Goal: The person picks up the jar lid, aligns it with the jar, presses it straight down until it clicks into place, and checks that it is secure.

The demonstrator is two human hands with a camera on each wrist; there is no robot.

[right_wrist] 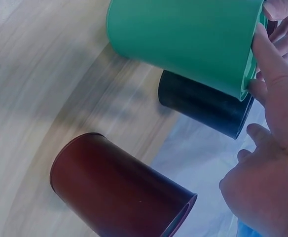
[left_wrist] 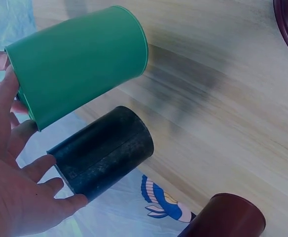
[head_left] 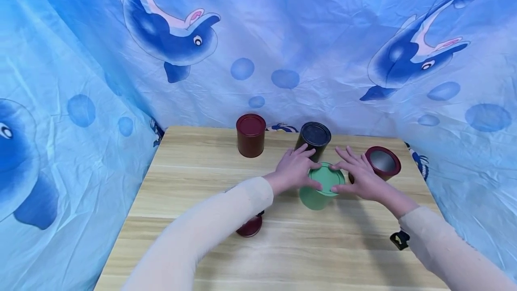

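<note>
A green can with a green round top stands between both hands. My left hand touches the left side of its top rim with thumb and forefinger, the other fingers spread toward a black can behind it. On the rim's right side rest the thumb and forefinger of my right hand. From the left wrist view, the left fingertips lie along the rim of the green can, and other fingers overlap the black can; whether they touch it I cannot tell.
A dark red can with a top stands at the back. Right of my right hand is another dark red can, its grey interior showing. A dark red round thing, partly hidden by my left sleeve, lies nearer me. Blue dolphin-print cloth borders the table.
</note>
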